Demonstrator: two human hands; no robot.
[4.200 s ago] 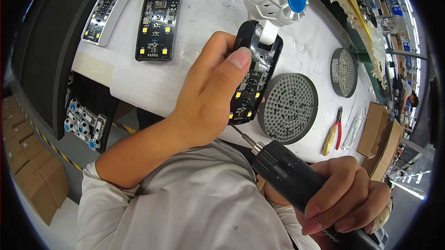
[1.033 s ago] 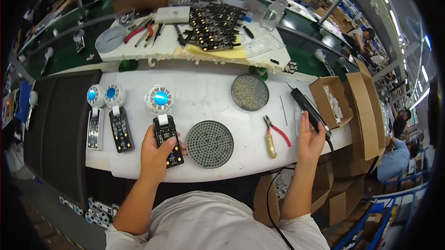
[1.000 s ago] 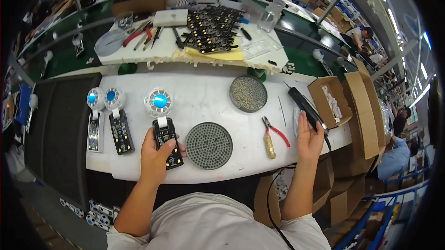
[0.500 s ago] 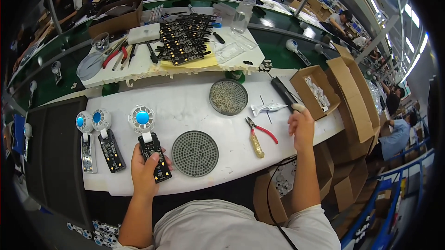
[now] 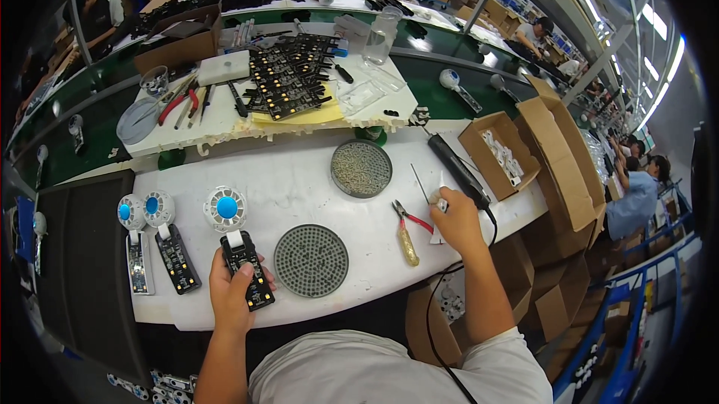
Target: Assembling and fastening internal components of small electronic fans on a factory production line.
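Note:
A handheld fan [image 5: 227,208] with a white round head, blue hub and bare black circuit board rests in my left hand [image 5: 231,290]. The thumb of that hand lies across the board. My right hand [image 5: 460,223] is closed around a white squeeze tube [image 5: 437,238], most of it hidden by the fingers. Just left of that hand are red-handled pliers [image 5: 407,243]. A black corded electric screwdriver [image 5: 455,169] lies beyond it. Two similar open fans, a left one [image 5: 139,262] and a right one [image 5: 178,260], sit left of my left hand.
Between my hands is a round dark dish [image 5: 311,260] of small dark pieces; behind it stands a dish of tiny metal screws [image 5: 361,169]. A cardboard box [image 5: 500,155] holds white parts. Circuit boards [image 5: 292,74] cover the raised shelf. A black tray [image 5: 86,269] is at left.
My right hand has come nearer and to the left, and has taken up the white tube from the table. My left hand still holds the fan. The whole view has shifted slightly.

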